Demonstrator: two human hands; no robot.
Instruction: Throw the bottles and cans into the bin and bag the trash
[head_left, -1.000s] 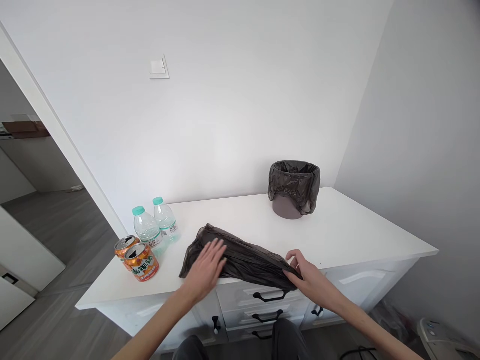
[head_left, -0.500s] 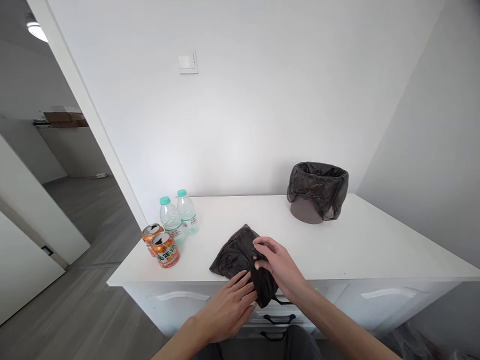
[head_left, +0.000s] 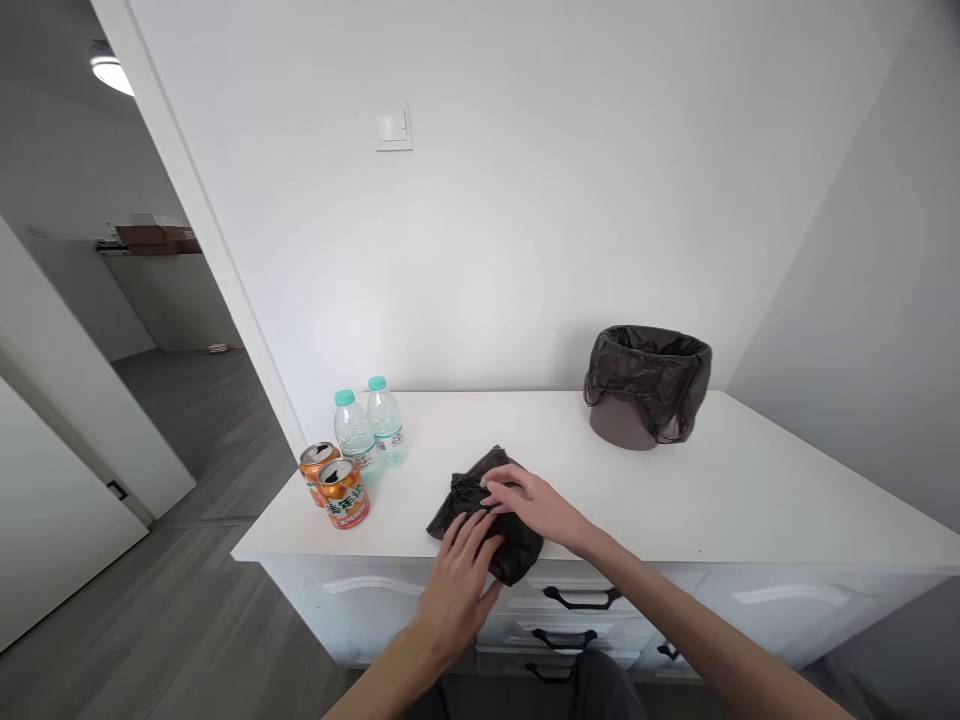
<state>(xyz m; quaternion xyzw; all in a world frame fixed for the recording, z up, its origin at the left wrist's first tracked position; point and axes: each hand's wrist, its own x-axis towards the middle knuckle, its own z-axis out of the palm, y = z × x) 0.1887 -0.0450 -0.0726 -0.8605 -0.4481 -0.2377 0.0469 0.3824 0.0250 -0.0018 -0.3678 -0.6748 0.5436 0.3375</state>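
Black bag (head_left: pixel 521 548): bunched left of the surface's (head_left: pixel 750 490) middle, overhanging the front edge — folding looks partly done, its left corner remaining loose.
Left hand (head_left: pixel 454 582): grip spread wide, fingers resting on the bag.
Right hand (head_left: pixel 536 508): grip half-curled over the bag; whether it pinches plastic, I cannot tell.
Bin (head_left: pixel 619 425): near the back edge — liner (head_left: pixel 652 388) already over its rim.

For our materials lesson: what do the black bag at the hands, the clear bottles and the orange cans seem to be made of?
Black bag: thin plastic film with a slight sheen, judging by its soft creases.
Clear bottles: probably plastic, glossy and see-through.
Orange cans: metal, likely aluminium, with printed sides and silvery tops; steel can't be ruled out.
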